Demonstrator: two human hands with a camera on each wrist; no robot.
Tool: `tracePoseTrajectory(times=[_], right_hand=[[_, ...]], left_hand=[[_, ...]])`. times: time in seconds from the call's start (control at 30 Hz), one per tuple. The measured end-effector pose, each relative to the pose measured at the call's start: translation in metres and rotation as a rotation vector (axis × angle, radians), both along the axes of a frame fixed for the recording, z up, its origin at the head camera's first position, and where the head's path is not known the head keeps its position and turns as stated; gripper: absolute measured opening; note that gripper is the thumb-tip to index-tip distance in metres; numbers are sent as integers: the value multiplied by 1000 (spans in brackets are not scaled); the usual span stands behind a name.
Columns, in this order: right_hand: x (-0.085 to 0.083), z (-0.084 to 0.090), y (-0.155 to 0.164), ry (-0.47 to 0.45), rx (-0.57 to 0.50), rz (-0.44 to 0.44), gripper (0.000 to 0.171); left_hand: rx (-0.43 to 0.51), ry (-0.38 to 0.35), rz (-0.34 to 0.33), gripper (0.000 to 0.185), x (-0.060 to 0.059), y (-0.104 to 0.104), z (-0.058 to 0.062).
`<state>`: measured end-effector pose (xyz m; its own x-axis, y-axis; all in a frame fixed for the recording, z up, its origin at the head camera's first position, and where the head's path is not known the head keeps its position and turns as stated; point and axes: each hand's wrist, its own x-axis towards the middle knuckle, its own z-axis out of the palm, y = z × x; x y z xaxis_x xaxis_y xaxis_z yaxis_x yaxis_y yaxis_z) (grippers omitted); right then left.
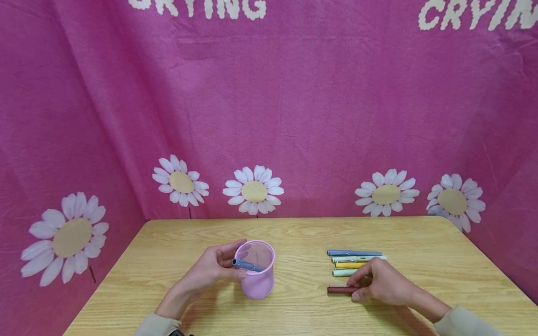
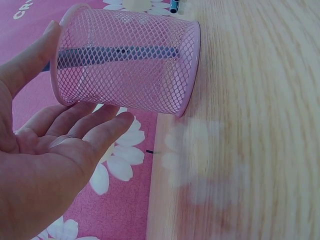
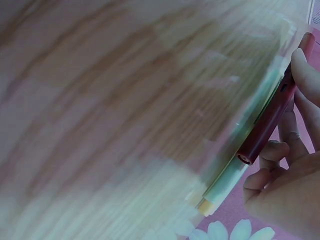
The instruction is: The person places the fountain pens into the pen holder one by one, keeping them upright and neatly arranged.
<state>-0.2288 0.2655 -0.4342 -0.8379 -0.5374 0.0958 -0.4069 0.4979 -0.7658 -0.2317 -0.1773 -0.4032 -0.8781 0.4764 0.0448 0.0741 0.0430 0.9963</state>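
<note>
My left hand [image 1: 208,267] holds a pink mesh pen cup [image 1: 258,283] near its rim, thumb on one side and fingers on the other. The cup stands upright on the table. A dark blue pen [image 2: 115,54] leans inside it, its end sticking out over the rim by the thumb. On the right, my right hand [image 1: 385,283] pinches a dark red pen [image 3: 267,117] between thumb and fingers, low over the wood. Part of that pen is hidden behind the fingers in the head view.
Just beyond the right hand lie a blue-grey pen [image 1: 355,253], a pale white pen [image 1: 357,259], a yellow pen [image 1: 346,265] and a mint green pen [image 1: 341,272], side by side. The wooden table [image 1: 294,233] ends at a magenta cloth [image 1: 311,116] with printed daisies.
</note>
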Motion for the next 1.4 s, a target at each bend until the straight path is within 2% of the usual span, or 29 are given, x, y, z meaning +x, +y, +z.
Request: tracePoseTrajectory(times=[0.33, 1.0, 1.4], right_hand=[[2, 8, -6, -10, -4, -25, 17], [0, 23, -17, 52, 7, -43, 18], [6, 37, -33, 49, 15, -104, 18]], left_hand=[[8, -14, 2, 81, 1, 0, 1], [-13, -18, 20, 83, 0, 0, 2], [-13, -15, 23, 82, 0, 0, 2]])
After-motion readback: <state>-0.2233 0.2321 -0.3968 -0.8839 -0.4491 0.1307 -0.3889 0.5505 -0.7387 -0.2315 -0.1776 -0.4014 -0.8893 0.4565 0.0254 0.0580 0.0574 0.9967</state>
